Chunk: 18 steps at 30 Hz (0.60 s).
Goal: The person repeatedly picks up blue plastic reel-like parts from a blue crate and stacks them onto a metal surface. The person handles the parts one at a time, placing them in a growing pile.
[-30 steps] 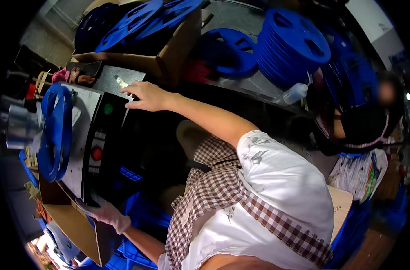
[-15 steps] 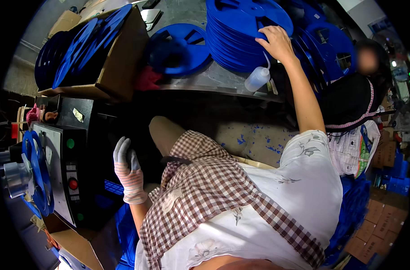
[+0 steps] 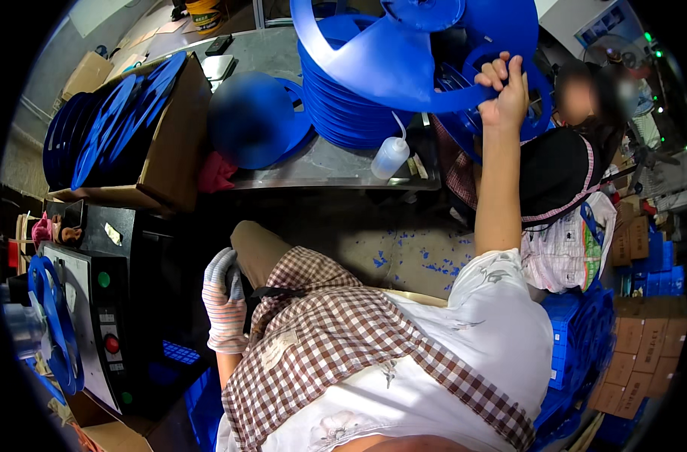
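My right hand, bare, is closed around the rim of a blue plastic reel disc with large cut-outs. The disc is tilted and raised over a tall stack of blue discs on the grey metal table. Left of the stack lies another blue disc, partly covered by a blurred patch. A translucent squeeze bottle with a bent spout stands by the table's front edge. My left hand, in a striped knit glove, is beside my lap, fingers slightly bent, thumb apart, holding nothing.
At left, a cardboard box holds several upright blue discs. Below it stands a black machine with a red button and blue discs on its side. A person in dark clothing sits at right, near a white woven sack.
My right hand has gone from resting on the stack's top to gripping a disc's rim, and that disc is now lifted and tilted. My left hand's fingers have bent slightly. The view has shifted.
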{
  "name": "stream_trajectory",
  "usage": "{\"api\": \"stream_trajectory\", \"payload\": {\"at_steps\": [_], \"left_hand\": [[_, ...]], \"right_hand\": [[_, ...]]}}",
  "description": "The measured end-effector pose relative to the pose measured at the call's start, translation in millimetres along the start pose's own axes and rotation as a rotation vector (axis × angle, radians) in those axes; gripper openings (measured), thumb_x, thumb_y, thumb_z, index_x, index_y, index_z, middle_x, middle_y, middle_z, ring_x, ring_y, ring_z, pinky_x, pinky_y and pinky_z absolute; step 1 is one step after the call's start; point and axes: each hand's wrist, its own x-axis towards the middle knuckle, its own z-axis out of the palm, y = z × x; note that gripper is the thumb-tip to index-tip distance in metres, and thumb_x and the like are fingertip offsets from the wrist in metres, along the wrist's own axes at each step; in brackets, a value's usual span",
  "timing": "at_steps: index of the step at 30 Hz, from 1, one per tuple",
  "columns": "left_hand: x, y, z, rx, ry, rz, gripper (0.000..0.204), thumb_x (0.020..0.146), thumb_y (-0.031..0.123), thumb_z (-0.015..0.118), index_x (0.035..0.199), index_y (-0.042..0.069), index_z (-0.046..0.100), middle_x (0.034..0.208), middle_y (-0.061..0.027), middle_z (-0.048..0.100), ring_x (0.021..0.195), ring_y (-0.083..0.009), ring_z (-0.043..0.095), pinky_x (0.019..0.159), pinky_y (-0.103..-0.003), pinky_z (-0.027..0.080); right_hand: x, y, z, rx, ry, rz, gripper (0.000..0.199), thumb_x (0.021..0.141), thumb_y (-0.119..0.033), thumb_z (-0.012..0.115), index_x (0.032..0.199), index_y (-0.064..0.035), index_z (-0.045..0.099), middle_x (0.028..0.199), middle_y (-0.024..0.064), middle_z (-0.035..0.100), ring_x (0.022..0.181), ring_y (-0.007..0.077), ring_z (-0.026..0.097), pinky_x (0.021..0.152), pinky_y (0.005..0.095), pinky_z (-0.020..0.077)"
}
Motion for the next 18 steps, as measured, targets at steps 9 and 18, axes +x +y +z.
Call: {"api": "stream_trajectory", "payload": {"at_steps": [9,18], "left_hand": [[-4.7,-9.0,3.1,-0.119,-0.055,-0.056,0.027,0.093,-0.003,0.053,0.118,0.002,0.061,0.117,-0.0119,0.063,0.11,-0.0229,0.059,0.097,-0.032,0.045],[82.0,-20.1,38.9,-0.26,-0.181,0.002,0.031,0.094,0.001,0.056,0.125,0.001,0.055,0.117,-0.0109,0.063,0.108,-0.0183,0.059,0.096,-0.031,0.045]], "right_hand": [[-33.9,-16.6,4.0,-0.076,-0.07,-0.086,0.029,0.1,-0.032,0.052,0.098,-0.0031,0.053,0.067,-0.0019,0.04,0.056,0.0076,0.035,0.053,0.0239,0.0348],[0.6,56.6,54.9,-1.467,-0.49,-1.095,0.012,0.088,-0.015,0.065,0.099,-0.0114,0.061,0.077,0.0073,0.061,0.074,0.0253,0.066,0.057,0.0348,0.049]]}}
